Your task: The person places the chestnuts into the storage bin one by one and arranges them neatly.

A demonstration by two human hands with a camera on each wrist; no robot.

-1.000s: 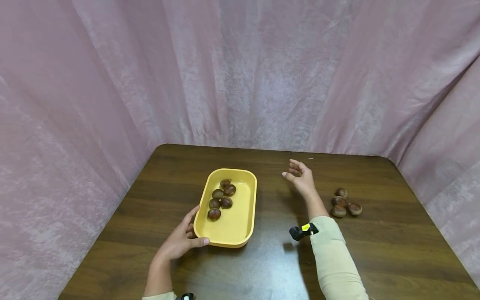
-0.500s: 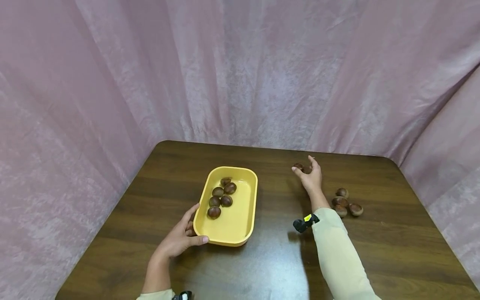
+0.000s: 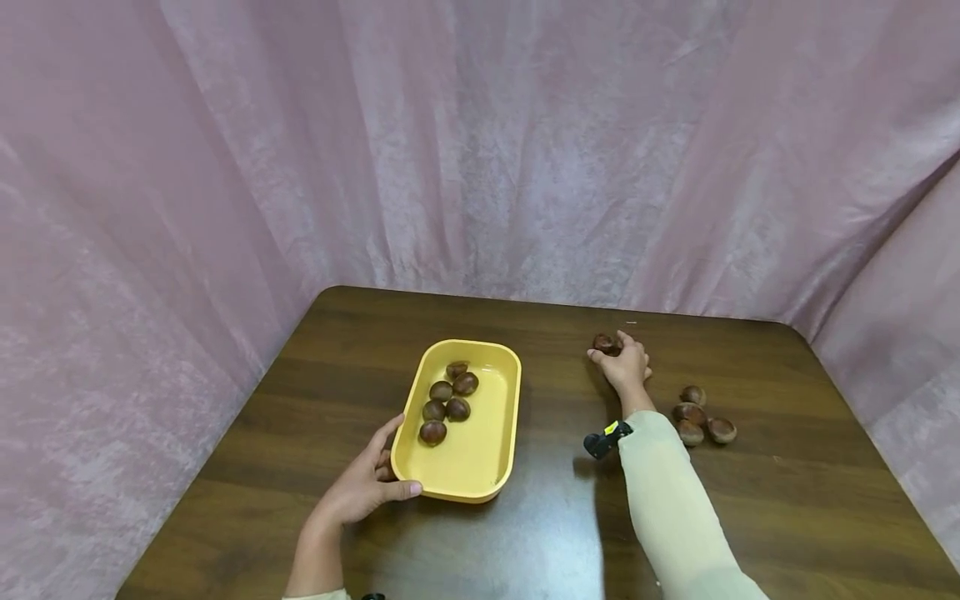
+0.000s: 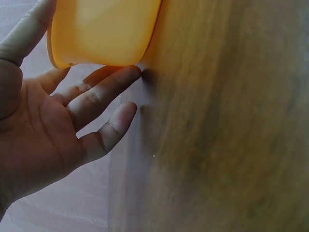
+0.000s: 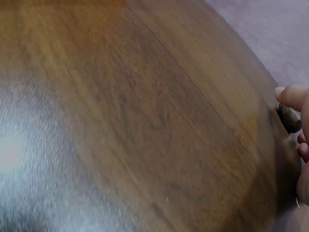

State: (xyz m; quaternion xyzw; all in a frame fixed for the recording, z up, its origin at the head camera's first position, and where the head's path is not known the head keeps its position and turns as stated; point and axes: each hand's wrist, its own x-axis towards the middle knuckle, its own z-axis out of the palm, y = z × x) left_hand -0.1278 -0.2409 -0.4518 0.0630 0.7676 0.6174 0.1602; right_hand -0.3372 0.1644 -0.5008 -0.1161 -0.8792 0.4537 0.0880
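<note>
A shallow yellow tray (image 3: 480, 442) stands left of centre on the table, with several brown chestnuts (image 3: 457, 409) along its left side. My left hand (image 3: 360, 487) holds its near left corner, thumb over the rim and fingers along the outer wall. In the left wrist view, the fingers (image 4: 91, 104) lie against the tray's outside (image 4: 104, 34). Near the table's far edge, my right hand (image 3: 627, 363) curls its thumb and fingers round a chestnut (image 3: 602, 342). The right wrist view shows that chestnut (image 5: 288, 118) beside the thumb; the hand hides anything else beneath it.
Several more chestnuts (image 3: 690, 413) lie in a cluster to the right of my right forearm. The dark wooden table (image 3: 555, 517) ends at a rounded far edge, and a pink curtain (image 3: 525, 167) hangs behind it.
My right hand shifted right, baring the chestnut it had covered, then came down around it with the fingers drawn in. The left hand stays on the tray.
</note>
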